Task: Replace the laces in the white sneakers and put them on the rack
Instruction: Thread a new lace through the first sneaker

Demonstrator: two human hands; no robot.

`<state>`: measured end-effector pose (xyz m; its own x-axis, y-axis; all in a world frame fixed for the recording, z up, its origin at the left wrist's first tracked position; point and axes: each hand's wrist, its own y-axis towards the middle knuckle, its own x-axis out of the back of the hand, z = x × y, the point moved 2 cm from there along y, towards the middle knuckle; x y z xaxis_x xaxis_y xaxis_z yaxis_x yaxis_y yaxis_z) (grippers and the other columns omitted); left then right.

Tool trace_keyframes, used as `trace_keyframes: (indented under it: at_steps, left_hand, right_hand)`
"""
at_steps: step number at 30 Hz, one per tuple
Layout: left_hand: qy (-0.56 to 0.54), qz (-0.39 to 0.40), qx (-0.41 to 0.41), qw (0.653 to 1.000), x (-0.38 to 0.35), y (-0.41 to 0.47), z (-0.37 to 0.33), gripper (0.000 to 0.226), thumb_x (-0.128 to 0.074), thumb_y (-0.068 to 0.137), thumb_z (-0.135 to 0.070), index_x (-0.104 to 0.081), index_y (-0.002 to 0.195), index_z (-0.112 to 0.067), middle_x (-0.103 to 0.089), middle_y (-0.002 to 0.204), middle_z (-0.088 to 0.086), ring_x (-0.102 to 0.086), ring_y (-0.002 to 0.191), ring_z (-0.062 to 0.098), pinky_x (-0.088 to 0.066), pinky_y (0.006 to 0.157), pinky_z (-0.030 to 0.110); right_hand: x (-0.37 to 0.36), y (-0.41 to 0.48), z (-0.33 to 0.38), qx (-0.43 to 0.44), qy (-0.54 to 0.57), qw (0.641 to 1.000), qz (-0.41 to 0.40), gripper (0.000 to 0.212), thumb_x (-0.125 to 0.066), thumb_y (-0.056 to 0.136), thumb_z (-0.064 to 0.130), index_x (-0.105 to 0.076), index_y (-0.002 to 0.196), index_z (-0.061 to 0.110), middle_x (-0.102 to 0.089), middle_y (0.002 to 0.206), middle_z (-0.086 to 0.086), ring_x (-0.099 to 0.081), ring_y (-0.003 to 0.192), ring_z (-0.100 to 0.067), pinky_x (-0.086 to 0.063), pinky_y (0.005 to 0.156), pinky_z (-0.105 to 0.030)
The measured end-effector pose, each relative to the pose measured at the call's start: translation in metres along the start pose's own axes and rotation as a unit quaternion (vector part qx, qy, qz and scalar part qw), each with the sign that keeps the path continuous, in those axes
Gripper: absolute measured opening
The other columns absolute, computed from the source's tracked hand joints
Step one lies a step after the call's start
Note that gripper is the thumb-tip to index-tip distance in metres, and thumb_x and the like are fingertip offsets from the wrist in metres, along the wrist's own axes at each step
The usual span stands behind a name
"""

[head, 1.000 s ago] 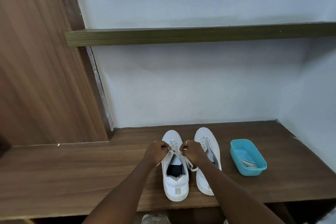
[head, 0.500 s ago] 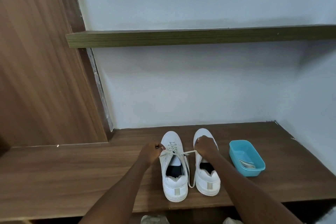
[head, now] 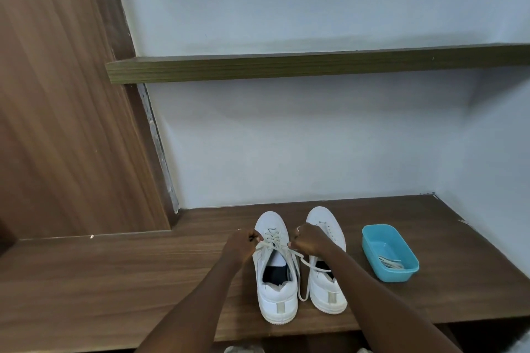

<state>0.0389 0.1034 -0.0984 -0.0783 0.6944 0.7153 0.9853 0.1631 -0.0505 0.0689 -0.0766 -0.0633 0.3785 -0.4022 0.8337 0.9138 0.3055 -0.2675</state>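
1. Left white sneaker (head: pixel 276 299): standing upright on the lower wooden shelf (head: pixel 114 281), heel toward the person, just beside its pair. A lace (head: pixel 301 255) is criss-crossing through its eyelets.
2. Right white sneaker (head: pixel 329 292): standing alongside. Its eyelets are looking bare, so I judge it is still waiting for a lace.
3. Lace: both ends are being held above the tongue. One loose tail is trailing over the right white sneaker's collar and hanging between the two shoes.
4. Left hand (head: pixel 242 243): clenching around one lace end beside the eyelets.
5. Right hand (head: pixel 311 241): curling its fingers around the other end and pinching it.
6. Change: half a second ago the hands were spread wide with the lace stretched taut. Now they are closing in toward the tongue and the lace is slackening. I judge the tightening pull is finished and the knot is being started.
7. Blue plastic tub (head: pixel 370 241): sitting near the sneakers on the right and holding loose laces (head: pixel 391 262). Old or spare, I cannot tell.
8. Upper shelf (head: pixel 315 64): running along the wall above. Whether it is serving as the rack, I cannot tell.
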Motion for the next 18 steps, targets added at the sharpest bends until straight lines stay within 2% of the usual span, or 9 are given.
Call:
trace_keyframes:
  at_steps: [1,3,7,10,13,14,16,17,18]
  left_hand:
    - [0.001,-0.001,-0.003,1.000,0.000,0.000,0.001,0.019,-0.051,0.095,-0.014,-0.070,0.098,-0.013,-0.068,0.104,0.004,-0.057,0.086,0.012,-0.044,0.077,0.024]
    - [0.003,-0.003,-0.010,1.000,0.000,0.001,0.001,0.018,-0.052,0.094,-0.014,-0.070,0.097,-0.014,-0.067,0.104,0.005,-0.056,0.085,0.011,-0.043,0.076,0.024]
    - [0.006,-0.005,-0.029,1.000,-0.002,0.003,0.000,0.020,-0.051,0.095,-0.013,-0.069,0.101,-0.011,-0.068,0.103,0.004,-0.053,0.083,0.009,-0.037,0.071,0.020]
    - [0.007,-0.005,-0.033,0.999,-0.004,0.004,0.002,0.020,-0.051,0.095,-0.014,-0.069,0.103,-0.011,-0.068,0.105,0.004,-0.053,0.086,0.008,-0.036,0.071,0.018]
    - [0.008,0.001,-0.031,0.999,-0.006,0.004,0.006,0.019,-0.052,0.095,-0.017,-0.068,0.103,-0.012,-0.067,0.106,0.003,-0.056,0.089,0.008,-0.037,0.072,0.018]
    - [0.007,0.003,-0.032,0.999,-0.007,0.005,0.007,0.019,-0.052,0.095,-0.017,-0.068,0.103,-0.012,-0.067,0.106,0.003,-0.057,0.089,0.009,-0.037,0.073,0.018]
    - [0.012,0.006,-0.035,0.999,-0.009,0.005,0.009,0.019,-0.051,0.095,-0.014,-0.068,0.102,-0.011,-0.068,0.105,0.003,-0.056,0.089,0.009,-0.038,0.073,0.018]
    - [0.016,0.005,-0.036,0.999,-0.010,0.006,0.010,0.020,-0.050,0.095,-0.012,-0.069,0.101,-0.011,-0.068,0.104,0.004,-0.056,0.088,0.009,-0.038,0.073,0.019]
    - [0.021,0.005,-0.037,0.999,-0.011,0.006,0.011,0.021,-0.048,0.095,-0.011,-0.069,0.100,-0.011,-0.067,0.103,0.004,-0.055,0.088,0.010,-0.038,0.073,0.020]
  right_hand:
    - [-0.005,-0.001,0.002,0.014,0.020,1.000,-0.009,0.016,-0.057,0.088,0.012,-0.063,0.073,0.011,-0.066,0.087,-0.001,-0.052,0.078,-0.011,-0.036,0.061,-0.018]
    - [-0.011,-0.001,0.004,0.024,0.030,0.999,-0.027,0.017,-0.056,0.087,0.004,-0.071,0.094,0.005,-0.069,0.105,-0.004,-0.057,0.089,-0.012,-0.038,0.067,-0.014]
    - [-0.022,0.001,0.007,0.020,0.048,0.998,-0.045,0.021,-0.052,0.086,-0.002,-0.070,0.096,0.001,-0.068,0.108,-0.011,-0.062,0.101,-0.020,-0.046,0.084,-0.024]
    - [-0.024,0.000,0.009,0.011,0.053,0.997,-0.057,0.020,-0.050,0.084,-0.005,-0.066,0.083,0.007,-0.068,0.103,-0.011,-0.063,0.097,-0.020,-0.047,0.082,-0.024]
    - [-0.021,0.000,0.006,-0.004,0.059,0.995,-0.076,0.022,-0.045,0.086,-0.001,-0.066,0.084,0.007,-0.068,0.100,-0.007,-0.063,0.096,-0.020,-0.048,0.082,-0.028]
    - [-0.018,0.000,0.003,-0.018,0.058,0.995,-0.081,0.022,-0.044,0.087,0.002,-0.065,0.082,0.006,-0.066,0.094,-0.006,-0.062,0.095,-0.021,-0.047,0.078,-0.028]
    - [-0.012,0.001,-0.005,-0.045,0.058,0.993,-0.094,0.025,-0.043,0.090,0.006,-0.051,0.066,0.010,-0.054,0.073,-0.001,-0.061,0.092,-0.024,-0.041,0.063,-0.023]
    - [-0.009,0.001,-0.009,-0.059,0.060,0.991,-0.103,0.027,-0.043,0.090,0.005,-0.047,0.064,0.012,-0.051,0.069,0.001,-0.061,0.092,-0.025,-0.037,0.057,-0.020]
    - [-0.005,0.001,-0.013,-0.075,0.072,0.988,-0.118,0.023,-0.044,0.090,0.005,-0.052,0.069,0.010,-0.056,0.074,-0.001,-0.062,0.092,-0.024,-0.038,0.058,-0.019]
